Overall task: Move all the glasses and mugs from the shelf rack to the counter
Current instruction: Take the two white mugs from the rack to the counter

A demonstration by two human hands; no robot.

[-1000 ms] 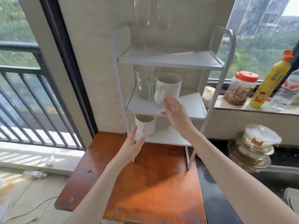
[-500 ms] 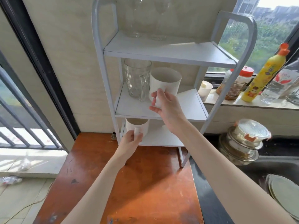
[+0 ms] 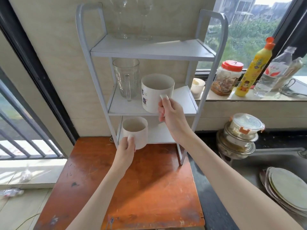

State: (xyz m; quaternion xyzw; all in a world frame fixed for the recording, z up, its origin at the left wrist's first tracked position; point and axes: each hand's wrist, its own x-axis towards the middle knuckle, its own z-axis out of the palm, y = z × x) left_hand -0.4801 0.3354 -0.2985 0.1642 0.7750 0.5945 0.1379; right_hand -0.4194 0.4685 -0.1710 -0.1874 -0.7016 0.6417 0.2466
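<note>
A white three-tier shelf rack (image 3: pixel 152 51) stands at the back of the orange-brown counter (image 3: pixel 149 188). My right hand (image 3: pixel 171 115) grips the handle of a large white mug with blue print (image 3: pixel 154 92), at the front edge of the middle tier. My left hand (image 3: pixel 126 150) holds the handle of a smaller white mug (image 3: pixel 135 130), at the front of the bottom tier. A clear glass mug (image 3: pixel 126 77) stands at the back left of the middle tier. Two stemmed glasses (image 3: pixel 131 17) stand on the top tier.
On the windowsill to the right are a small white cup (image 3: pixel 197 87), a red-lidded jar (image 3: pixel 227 77), a yellow squeeze bottle (image 3: pixel 254 68) and a clear plastic bottle (image 3: pixel 275 72). Stacked lidded bowls (image 3: pixel 240 135) and plates (image 3: pixel 285 190) sit in the sink area. A railing is at left.
Both hands reached to the rack and closed on the mug handles. The large mug has come forward and to the right on the middle tier; the small mug has come forward off the bottom tier.
</note>
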